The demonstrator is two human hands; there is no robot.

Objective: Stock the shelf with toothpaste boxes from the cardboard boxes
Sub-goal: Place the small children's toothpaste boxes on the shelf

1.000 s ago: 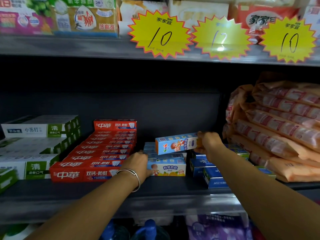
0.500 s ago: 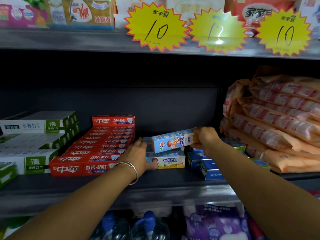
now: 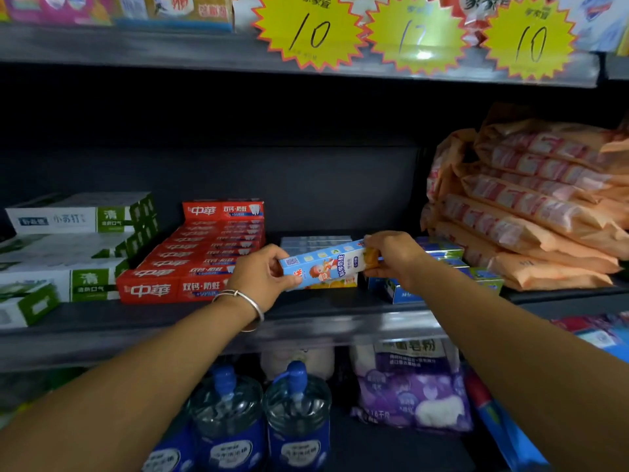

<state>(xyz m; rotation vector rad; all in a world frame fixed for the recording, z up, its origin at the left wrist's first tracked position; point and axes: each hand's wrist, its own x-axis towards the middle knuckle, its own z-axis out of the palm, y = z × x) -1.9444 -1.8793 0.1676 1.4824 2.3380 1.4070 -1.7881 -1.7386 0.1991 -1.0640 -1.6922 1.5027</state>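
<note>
A light-blue children's toothpaste box [image 3: 326, 265] with a cartoon print is held tilted just above the row of the same boxes [image 3: 316, 241] on the dark middle shelf [image 3: 190, 321]. My left hand [image 3: 262, 277], with a silver bangle on the wrist, grips the box's left end. At its right end my right hand [image 3: 394, 257] pinches it. Another light-blue box lies under it, mostly hidden.
Red toothpaste boxes [image 3: 204, 253] are stacked to the left, white-green ones [image 3: 75, 253] further left. Dark-blue boxes [image 3: 439, 267] and orange packets [image 3: 537, 206] fill the right. Yellow price stars [image 3: 309, 28] hang on the upper shelf edge. Water bottles [image 3: 262, 413] stand below.
My left hand has come off the front box on the shelf and taken the held box's left end. The box has come lower and nearer the front.
</note>
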